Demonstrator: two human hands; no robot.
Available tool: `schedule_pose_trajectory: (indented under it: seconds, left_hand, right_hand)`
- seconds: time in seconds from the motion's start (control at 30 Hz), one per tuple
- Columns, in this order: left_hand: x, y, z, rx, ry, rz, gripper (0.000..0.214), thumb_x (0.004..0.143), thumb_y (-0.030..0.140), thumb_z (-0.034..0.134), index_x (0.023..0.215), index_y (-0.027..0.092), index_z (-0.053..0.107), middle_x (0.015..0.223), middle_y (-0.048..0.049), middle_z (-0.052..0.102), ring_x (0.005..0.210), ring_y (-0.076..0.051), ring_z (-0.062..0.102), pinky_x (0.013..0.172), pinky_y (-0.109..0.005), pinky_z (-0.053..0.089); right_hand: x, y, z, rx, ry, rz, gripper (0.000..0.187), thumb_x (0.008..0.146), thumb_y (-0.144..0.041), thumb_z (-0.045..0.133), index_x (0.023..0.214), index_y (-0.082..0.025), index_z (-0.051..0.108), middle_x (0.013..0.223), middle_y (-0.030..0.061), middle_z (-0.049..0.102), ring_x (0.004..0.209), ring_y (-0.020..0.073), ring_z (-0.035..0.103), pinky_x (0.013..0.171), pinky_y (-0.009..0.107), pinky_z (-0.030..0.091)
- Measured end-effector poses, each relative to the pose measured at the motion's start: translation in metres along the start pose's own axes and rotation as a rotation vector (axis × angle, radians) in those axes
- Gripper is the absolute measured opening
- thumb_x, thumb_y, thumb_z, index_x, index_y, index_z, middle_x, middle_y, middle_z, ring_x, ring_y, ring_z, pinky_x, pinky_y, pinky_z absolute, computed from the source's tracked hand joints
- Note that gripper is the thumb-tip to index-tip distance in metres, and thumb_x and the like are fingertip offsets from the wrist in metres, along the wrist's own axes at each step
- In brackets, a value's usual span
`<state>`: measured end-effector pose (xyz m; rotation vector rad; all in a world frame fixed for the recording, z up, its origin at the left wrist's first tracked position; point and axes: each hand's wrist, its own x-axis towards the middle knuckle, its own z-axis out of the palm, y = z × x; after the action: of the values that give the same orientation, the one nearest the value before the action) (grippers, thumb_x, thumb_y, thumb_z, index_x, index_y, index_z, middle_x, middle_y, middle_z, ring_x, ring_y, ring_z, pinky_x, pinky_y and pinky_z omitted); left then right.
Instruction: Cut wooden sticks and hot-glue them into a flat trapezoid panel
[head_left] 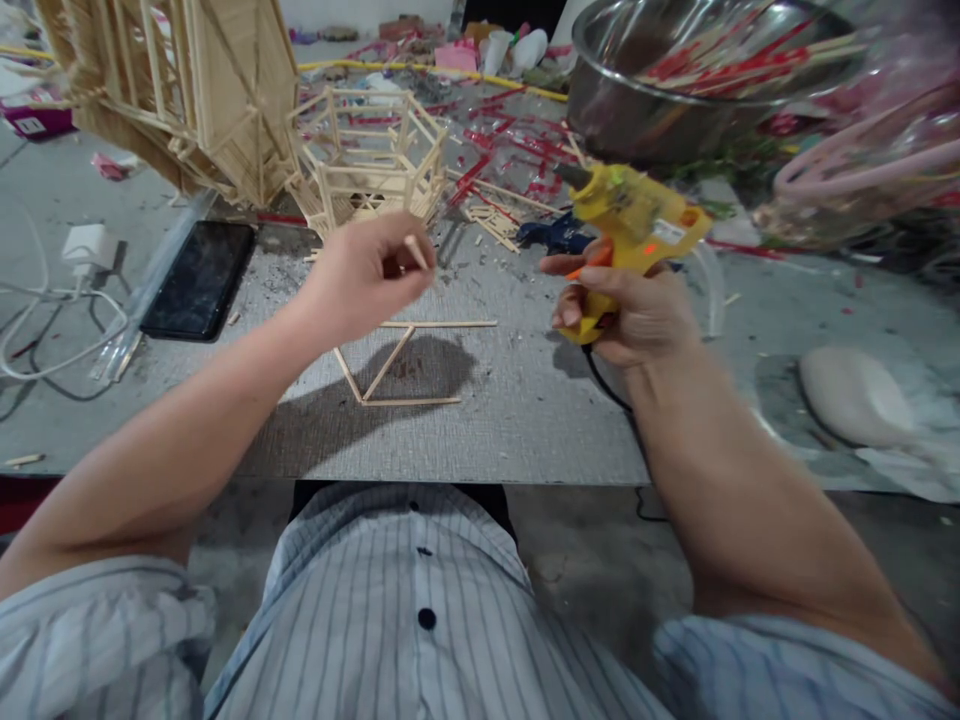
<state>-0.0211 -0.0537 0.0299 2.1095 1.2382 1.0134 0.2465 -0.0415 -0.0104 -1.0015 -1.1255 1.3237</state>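
My left hand is raised above the grey board, fingers pinched on a short wooden stick. Just below it lies a flat frame of thin sticks glued into triangles. My right hand grips a yellow glue gun with an orange trigger, its nozzle pointing left toward the stick; a black cord hangs from it.
A hexagonal stick cage stands behind my left hand, a larger stick structure at the top left. A black phone and white charger lie at left. A steel bowl of red sticks sits at the top right.
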Motion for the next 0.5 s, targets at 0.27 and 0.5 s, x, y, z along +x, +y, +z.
schedule_pose_trajectory:
  seconds: [0.27, 0.5]
  left_hand:
    - [0.015, -0.007, -0.001, -0.611, 0.154, -0.566, 0.015, 0.092, 0.020, 0.063, 0.078, 0.017, 0.059, 0.067, 0.0026, 0.064, 0.047, -0.003, 0.053, 0.049, -0.015, 0.045]
    - [0.021, -0.016, -0.003, -0.711, 0.216, -0.650, 0.027, 0.097, 0.031, 0.063, 0.074, 0.017, 0.057, 0.060, 0.0028, 0.063, 0.043, -0.004, 0.056, 0.045, -0.013, 0.046]
  right_hand:
    - [0.000, 0.010, -0.003, -0.166, -0.081, -0.011, 0.036, 0.054, -0.040, 0.094, 0.073, -0.026, 0.067, 0.074, -0.0014, 0.070, 0.046, 0.0085, 0.048, 0.042, 0.027, 0.042]
    - [-0.002, 0.010, 0.002, -0.233, 0.012, 0.001, 0.058, 0.040, -0.061, 0.097, 0.068, -0.023, 0.062, 0.066, -0.0019, 0.063, 0.045, 0.0084, 0.047, 0.041, 0.029, 0.037]
